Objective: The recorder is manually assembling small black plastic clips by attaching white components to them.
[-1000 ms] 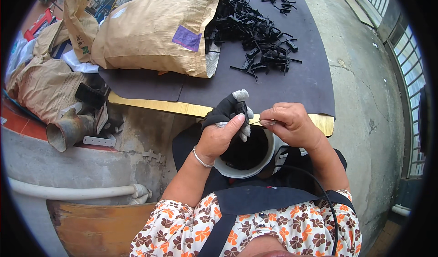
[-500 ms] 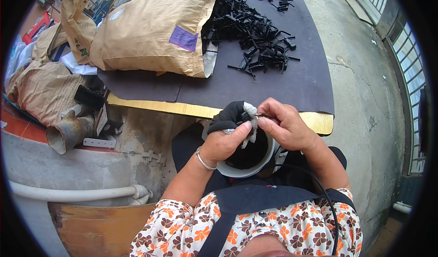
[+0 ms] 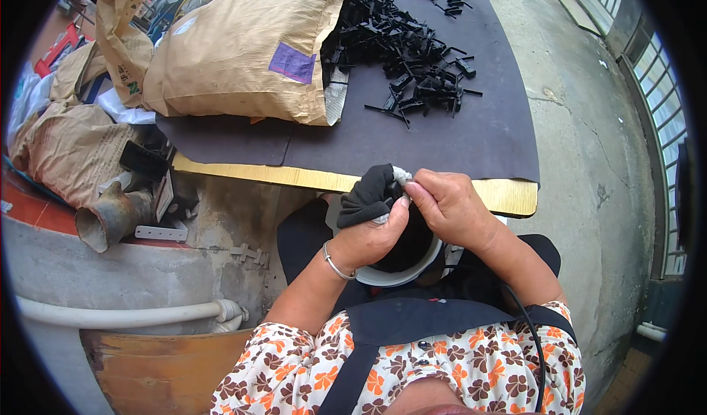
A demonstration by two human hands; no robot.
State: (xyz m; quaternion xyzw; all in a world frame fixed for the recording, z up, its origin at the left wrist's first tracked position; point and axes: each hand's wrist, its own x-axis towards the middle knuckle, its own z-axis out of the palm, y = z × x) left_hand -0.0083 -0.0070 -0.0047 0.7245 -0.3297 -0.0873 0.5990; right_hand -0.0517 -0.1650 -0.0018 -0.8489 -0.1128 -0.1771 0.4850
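Note:
My left hand (image 3: pixel 370 212), in a black glove with pale fingertips and a bare thumb, is closed, its fingers curled inward. My bare right hand (image 3: pixel 453 207) pinches with thumb and forefinger right at the left fingertips. What lies between the two hands is hidden by the fingers. Both hands are above a white bucket (image 3: pixel 394 276) between my knees, whose inside looks dark. Beyond them, a pile of small black plastic parts (image 3: pixel 412 61) with thin arms lies on the table, spilling from the mouth of a large brown paper sack (image 3: pixel 236 54).
A dark mat (image 3: pixel 471 142) covers the table, whose yellow wooden edge (image 3: pixel 508 196) faces me. To the left are another paper sack (image 3: pixel 74 146), a rusty metal pipe piece (image 3: pixel 110 216) and a white pipe (image 3: pixel 118 312). A barred fence (image 3: pixel 663 120) runs along the right.
Both hands have shifted slightly left and are closer together. The right hand has turned over more, and the thin dark piece seen between its fingers before is now hidden.

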